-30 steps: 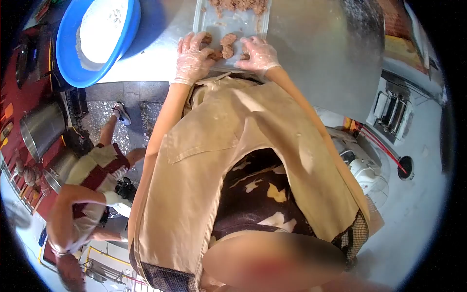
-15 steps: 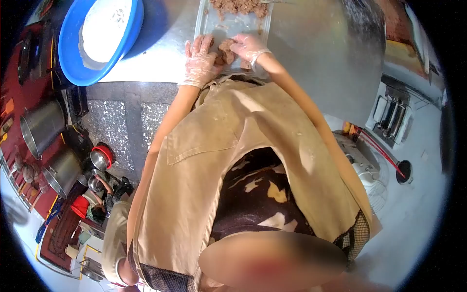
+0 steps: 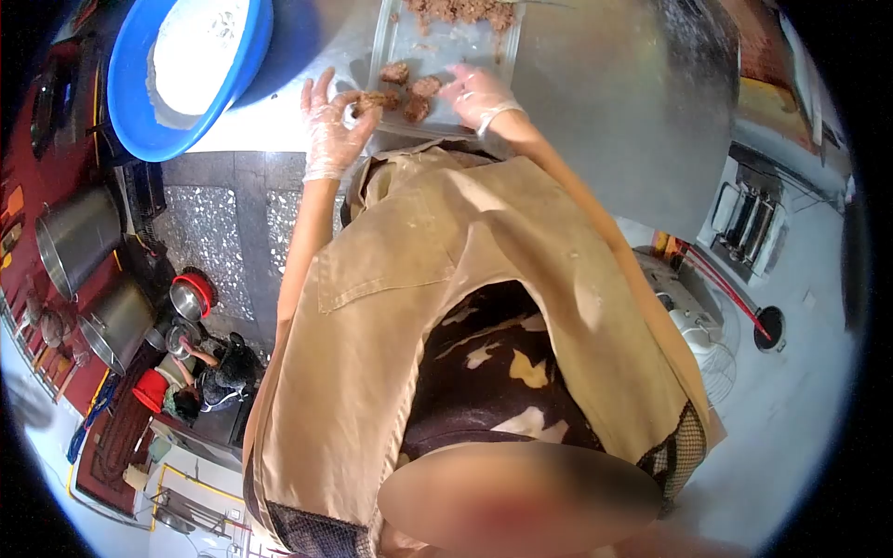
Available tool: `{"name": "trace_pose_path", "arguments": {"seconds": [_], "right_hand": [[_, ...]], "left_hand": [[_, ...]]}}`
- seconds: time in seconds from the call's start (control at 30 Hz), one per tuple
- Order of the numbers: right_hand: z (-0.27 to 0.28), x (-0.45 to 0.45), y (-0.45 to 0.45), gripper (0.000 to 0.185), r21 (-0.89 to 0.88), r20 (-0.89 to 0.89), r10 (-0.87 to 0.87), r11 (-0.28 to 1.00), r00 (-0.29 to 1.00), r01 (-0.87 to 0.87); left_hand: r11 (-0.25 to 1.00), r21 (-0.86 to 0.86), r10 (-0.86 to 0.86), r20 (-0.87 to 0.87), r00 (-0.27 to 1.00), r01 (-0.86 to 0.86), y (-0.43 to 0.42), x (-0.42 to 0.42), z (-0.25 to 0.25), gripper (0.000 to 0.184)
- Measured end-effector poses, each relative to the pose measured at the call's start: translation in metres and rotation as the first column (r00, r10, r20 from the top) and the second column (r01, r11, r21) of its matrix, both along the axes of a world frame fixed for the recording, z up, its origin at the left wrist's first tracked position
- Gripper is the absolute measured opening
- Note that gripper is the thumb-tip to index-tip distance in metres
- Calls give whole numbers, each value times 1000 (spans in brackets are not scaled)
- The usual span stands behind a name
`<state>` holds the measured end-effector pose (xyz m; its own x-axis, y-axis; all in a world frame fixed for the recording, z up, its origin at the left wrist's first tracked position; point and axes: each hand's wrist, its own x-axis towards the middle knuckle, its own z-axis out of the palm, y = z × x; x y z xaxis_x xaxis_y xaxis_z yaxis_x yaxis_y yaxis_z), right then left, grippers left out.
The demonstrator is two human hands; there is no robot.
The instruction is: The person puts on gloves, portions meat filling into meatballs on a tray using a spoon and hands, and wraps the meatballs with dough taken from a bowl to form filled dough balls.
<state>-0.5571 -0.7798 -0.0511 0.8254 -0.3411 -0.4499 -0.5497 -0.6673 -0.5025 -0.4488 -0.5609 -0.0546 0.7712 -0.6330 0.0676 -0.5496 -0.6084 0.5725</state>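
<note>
My left hand [image 3: 337, 128], in a clear plastic glove, pinches a lump of brown mince [image 3: 379, 99] between thumb and forefinger, at the left rim of a clear plastic tray [image 3: 456, 54]. Its other fingers point up and apart. My gloved right hand [image 3: 473, 97] is over the tray's right side, fingers extended and holding nothing that I can see. Just left of its fingertips lie a rounded mince lump [image 3: 426, 86] and another lump [image 3: 416, 109]. A third lump [image 3: 395, 73] rests farther left. Loose brown mince [image 3: 456, 11] is heaped at the tray's far end.
A blue basin [image 3: 127, 88] of white powder [image 3: 200, 56] stands left on the metal table [image 3: 614, 112]. On the floor at left are large steel pots [image 3: 82, 244] and a red-rimmed bowl [image 3: 191, 296]. Another person [image 3: 223, 372] crouches beside basins there. A fan [image 3: 712, 367] is at right.
My left hand has moved left, from over the lumps to the tray's left rim, with a mince lump in its pinch. My right hand has eased off the lump it was touching.
</note>
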Motion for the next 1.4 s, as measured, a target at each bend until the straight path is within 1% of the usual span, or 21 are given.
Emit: {"name": "trace_pose_path", "arguments": {"seconds": [0.07, 0.1, 0.27, 0.33, 0.37, 0.4, 0.43, 0.53, 0.6, 0.67, 0.7, 0.73, 0.8, 0.9, 1.0, 1.13, 1.2, 1.27, 1.33, 1.37, 1.4], "right_hand": [[1, -4, -14, 33, 130, 101, -272, 957, 957, 258], [-31, -10, -34, 33, 49, 256, -282, 959, 925, 279], [-27, -20, -69, 38, 7, 362, -349, 928, 864, 372], [12, -11, -54, 37, 194, 337, -656, 751, 676, 632], [3, -9, -64, 37, 193, 343, -655, 751, 674, 632], [-16, -3, -80, 34, 604, 159, -874, 453, 459, 656], [-34, 2, -96, 33, 850, -140, -952, 26, 273, 527], [-72, 31, -138, 43, 932, -146, -955, -46, 257, 359], [-76, 43, -146, 31, 895, -175, -954, -52, 243, 443], [-41, 40, -135, 20, 358, 291, -742, 670, 604, 650], [-55, 29, -134, 19, -109, 582, -377, 842, 721, 528], [-46, 19, -133, 19, -114, 583, -373, 842, 722, 527], [-17, -8, -116, 28, -229, 852, 48, 930, 521, 288], [-6, -26, -110, 35, -319, 772, 124, 924, 623, 212], [-16, -17, -114, 37, -411, 768, 264, 902, 583, 133], [-22, -16, -113, 36, -383, 739, 300, 924, 603, 10], [-12, -23, -102, 32, -350, 722, 265, 937, 639, 7], [-13, -28, -92, 29, -321, 697, 232, 947, 679, 6], [-33, -32, -81, 21, -80, 670, -192, 941, 717, 328], [-37, -34, -80, 21, -84, 671, -189, 941, 717, 327], [-35, -34, -76, 18, 229, 538, -518, 849, 664, 477]], "left_hand": [[993, -49, -105, 33, 994, 106, -20, -9, 6, 27], [986, -33, -162, 65, 985, 164, -35, -16, 12, 27], [898, 167, -417, 27, 908, 408, -75, -37, 17, 31], [826, 304, -525, 111, 844, 475, -78, -38, 4, 41], [832, 292, -517, 96, 851, 472, -77, -38, 4, 50], [831, 292, -520, 101, 848, 474, -77, -36, 9, 50], [874, 197, -463, 56, 885, 445, -77, -36, 13, 52], [919, 107, -384, 24, 923, 380, -84, -31, 29, 48], [952, -25, -306, -81, 948, 305, -90, -20, 11, 40], [951, -78, -301, -28, 953, 298, -98, -16, 3, 33], [968, -109, -247, -269, 931, 225, -104, -17, 4, 33], [982, -121, -184, -495, 849, 142, -111, -18, 4, 32], [980, -124, -200, -502, 841, 158, -127, -21, -2, 33], [966, -127, -260, -449, 855, 227, -148, -33, -8, 33], [966, -100, -256, -522, 814, 240, -168, -32, -5, 39], [962, -270, -92, -413, 906, -25, -176, -42, -45, 31], [951, -260, -12, -568, 823, -166, -177, -47, -42, 46], [963, -237, -1, -488, 873, -131, -179, -50, -50, 53], [972, -210, 8, -405, 914, -102, -178, -53, -47, 60], [964, -228, 4, -500, 866, -136, -177, -51, -41, 61], [956, -240, -4, -589, 808, -170, -176, -49, -34, 62]]}}
